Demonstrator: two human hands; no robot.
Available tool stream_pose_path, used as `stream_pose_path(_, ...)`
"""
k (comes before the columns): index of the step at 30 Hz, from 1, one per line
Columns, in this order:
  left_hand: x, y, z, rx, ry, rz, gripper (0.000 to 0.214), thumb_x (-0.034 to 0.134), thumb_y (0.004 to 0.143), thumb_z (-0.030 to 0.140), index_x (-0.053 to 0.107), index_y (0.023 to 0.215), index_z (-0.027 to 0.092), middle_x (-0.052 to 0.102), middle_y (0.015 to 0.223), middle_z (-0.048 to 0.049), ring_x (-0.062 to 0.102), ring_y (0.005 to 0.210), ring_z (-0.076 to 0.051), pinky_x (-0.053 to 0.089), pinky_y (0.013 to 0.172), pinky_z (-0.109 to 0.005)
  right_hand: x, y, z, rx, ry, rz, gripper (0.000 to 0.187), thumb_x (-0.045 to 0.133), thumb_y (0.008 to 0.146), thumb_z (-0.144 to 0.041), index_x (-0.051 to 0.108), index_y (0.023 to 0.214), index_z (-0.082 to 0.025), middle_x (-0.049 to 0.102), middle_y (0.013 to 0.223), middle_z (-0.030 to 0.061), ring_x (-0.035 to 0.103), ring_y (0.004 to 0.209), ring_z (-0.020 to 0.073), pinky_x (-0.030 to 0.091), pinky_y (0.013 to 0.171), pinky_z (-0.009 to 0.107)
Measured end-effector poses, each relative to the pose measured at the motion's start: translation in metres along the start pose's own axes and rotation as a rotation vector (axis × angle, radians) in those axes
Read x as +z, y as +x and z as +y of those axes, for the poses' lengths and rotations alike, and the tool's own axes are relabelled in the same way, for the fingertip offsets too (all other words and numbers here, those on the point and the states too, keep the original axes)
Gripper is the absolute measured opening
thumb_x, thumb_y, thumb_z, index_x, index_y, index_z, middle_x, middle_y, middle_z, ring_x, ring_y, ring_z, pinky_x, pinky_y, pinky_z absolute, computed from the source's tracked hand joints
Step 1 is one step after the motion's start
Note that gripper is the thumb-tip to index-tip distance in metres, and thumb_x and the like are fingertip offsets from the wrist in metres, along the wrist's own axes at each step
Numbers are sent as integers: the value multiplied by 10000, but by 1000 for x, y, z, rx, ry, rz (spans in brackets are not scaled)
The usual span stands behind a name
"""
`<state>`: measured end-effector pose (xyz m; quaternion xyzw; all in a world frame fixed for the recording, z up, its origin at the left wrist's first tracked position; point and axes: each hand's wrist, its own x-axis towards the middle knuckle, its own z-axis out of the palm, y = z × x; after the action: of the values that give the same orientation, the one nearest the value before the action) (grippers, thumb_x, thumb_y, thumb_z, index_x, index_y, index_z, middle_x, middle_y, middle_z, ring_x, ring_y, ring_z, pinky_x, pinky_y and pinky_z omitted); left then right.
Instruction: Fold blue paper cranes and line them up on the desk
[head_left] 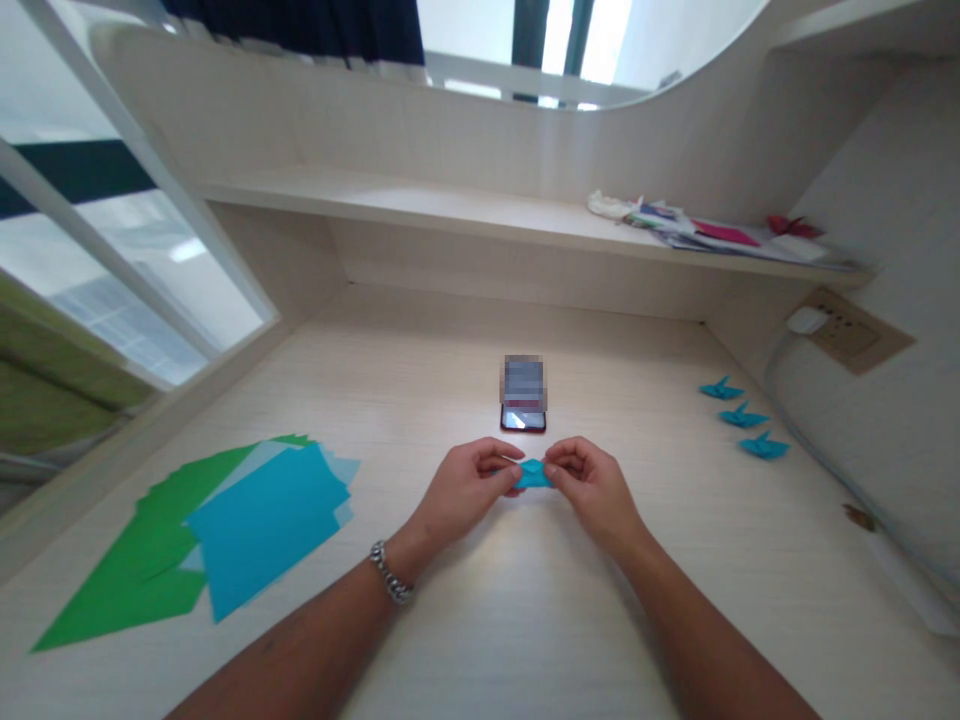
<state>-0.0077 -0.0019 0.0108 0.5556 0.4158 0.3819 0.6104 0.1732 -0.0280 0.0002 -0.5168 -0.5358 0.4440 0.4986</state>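
A small folded piece of blue paper [534,473] is held just above the pale wooden desk [525,620], in the middle of the view. My left hand [465,488] pinches its left end and my right hand [589,482] pinches its right end, fingers curled in. A metal chain bracelet [390,573] sits on my left wrist. A phone [523,395] lies flat on the desk just beyond my hands.
A stack of blue and green paper sheets [247,520] lies at the left. Three folded blue paper figures [742,415] sit in a row at the right. On the shelf [450,205] behind lie coloured papers [705,235]. A wall socket [840,330] with a plug is at the right.
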Motion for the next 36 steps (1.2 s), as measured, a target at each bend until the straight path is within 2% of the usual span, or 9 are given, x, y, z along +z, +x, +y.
stream_pose_path(5, -1, 0, -6, 128, 119, 133, 177, 665, 782, 229, 673, 935, 142, 739, 882, -78, 708, 791, -198, 584, 754, -333, 5, -8, -10, -181, -286, 232, 113, 627, 807, -252, 690, 881, -192, 685, 906, 60, 637, 834, 196, 507, 777, 331)
stream_pose_path(8, -1, -2, -8, 202, 212, 201, 204, 651, 811, 273, 679, 979, 160, 740, 928, -71, 706, 844, -200, 570, 814, -336, 10, -12, -11, -217, -326, 161, 157, 598, 834, -254, 724, 916, -209, 694, 907, 63, 641, 818, 193, 516, 738, 317)
stream_pose_path(13, 5, -11, -1, 306, 385, 160, 215, 637, 835, 310, 719, 1000, 200, 739, 983, -53, 690, 876, -193, 544, 839, -318, 17, -9, -1, -73, -60, 39, 254, 616, 831, -336, 725, 1019, -204, 714, 1027, 79, 649, 966, 228, 495, 891, 380)
stream_pose_path(16, 8, -15, 5, 341, 427, 72, 234, 594, 870, 304, 719, 1051, 223, 727, 1054, -56, 668, 943, -201, 510, 887, -332, 17, -5, 2, 100, 197, -1, 323, 621, 820, -432, 734, 968, -168, 732, 960, 93, 670, 902, 232, 513, 859, 394)
stream_pose_path(19, 7, -15, 6, 357, 470, 24, 243, 541, 899, 266, 719, 1064, 253, 726, 1037, -57, 653, 947, -204, 493, 879, -340, 15, -2, 2, 192, 292, 17, 347, 723, 719, -446, 734, 902, -152, 738, 901, 93, 676, 831, 222, 526, 811, 377)
stream_pose_path(24, 4, -13, 2, 343, 529, 23, 231, 584, 857, 222, 724, 1036, 266, 720, 955, -50, 645, 832, -188, 497, 796, -314, 12, 2, 7, 255, 284, 65, 354, 827, 558, -363, 708, 814, -149, 733, 792, 69, 671, 713, 194, 535, 725, 343)
stream_pose_path(30, -4, -6, 4, 319, 518, 242, 217, 694, 772, 303, 716, 967, 210, 697, 976, -70, 609, 801, -191, 500, 718, -308, 11, 1, 6, 273, 241, 26, 312, 783, 606, -366, 677, 802, -147, 705, 715, 47, 649, 598, 160, 522, 599, 297)
stream_pose_path(34, -1, -4, 2, 156, 250, 15, 189, 683, 774, 267, 711, 930, 162, 728, 907, -74, 658, 803, -188, 525, 733, -301, 12, -2, 2, 229, 208, -51, 295, 762, 648, -369, 683, 827, -148, 699, 748, 43, 650, 612, 153, 528, 624, 306)
stream_pose_path(36, 2, -4, 1, 125, 226, 3, 143, 685, 764, 250, 721, 864, 154, 737, 851, -70, 664, 770, -186, 525, 737, -305, 11, -3, 1, 210, 173, -73, 275, 748, 670, -366, 689, 832, -152, 698, 756, 43, 648, 626, 156, 530, 640, 315)
